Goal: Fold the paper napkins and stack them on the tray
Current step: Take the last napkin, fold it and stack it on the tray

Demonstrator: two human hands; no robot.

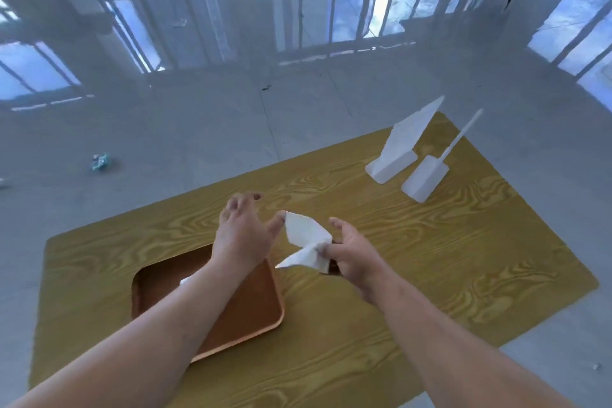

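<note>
My right hand [351,255] pinches a crumpled paper napkin [306,242] in its grip above the surface [397,275], the sheet's long axis fanning up and leftward from the grip toward my spread, empty left hand [241,232], the tray [251,305] lying below-left.

White napkin [306,243], orange-brown tray [251,308], yellow wood-grain table [430,258], grey floor [198,129]

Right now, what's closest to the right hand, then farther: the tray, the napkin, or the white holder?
1. Napkin: pinched in the right hand.
2. Tray: to its left, under the left forearm.
3. White holder: at the table's far right.
</note>
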